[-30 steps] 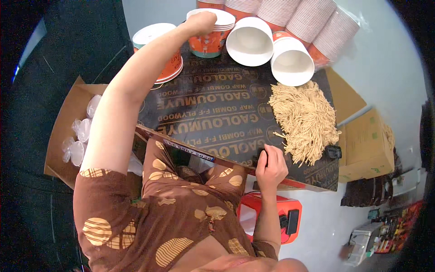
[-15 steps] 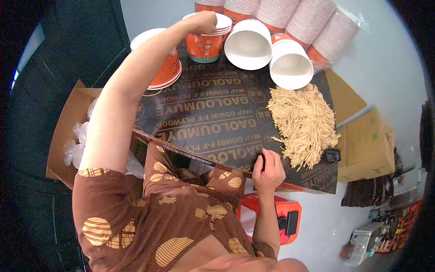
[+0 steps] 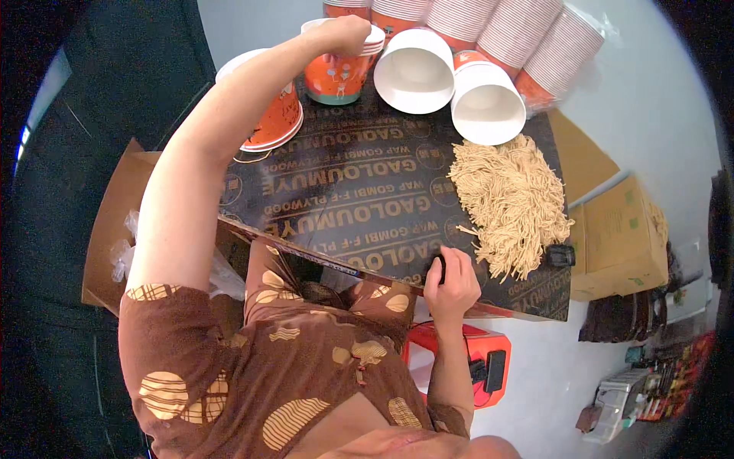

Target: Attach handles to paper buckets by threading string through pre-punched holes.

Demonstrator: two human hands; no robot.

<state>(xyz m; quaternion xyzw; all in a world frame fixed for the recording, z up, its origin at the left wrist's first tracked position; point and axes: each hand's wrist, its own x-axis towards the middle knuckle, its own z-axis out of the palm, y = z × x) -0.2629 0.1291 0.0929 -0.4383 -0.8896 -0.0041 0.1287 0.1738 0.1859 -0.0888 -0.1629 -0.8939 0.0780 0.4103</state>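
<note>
Dark board point(image 3: 367, 191), right hand point(image 3: 451, 279) now nearer edge

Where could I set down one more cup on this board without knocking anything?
The board is bare in the middle, between the orange cups and the noodle pile. The far edge is crowded with cups; the right hand rests on the near edge.

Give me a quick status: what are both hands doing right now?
Left hand reaching onto the orange paper cup. Right hand resting at the board's near edge, beside the noodle pile. Nothing in the way.
</note>
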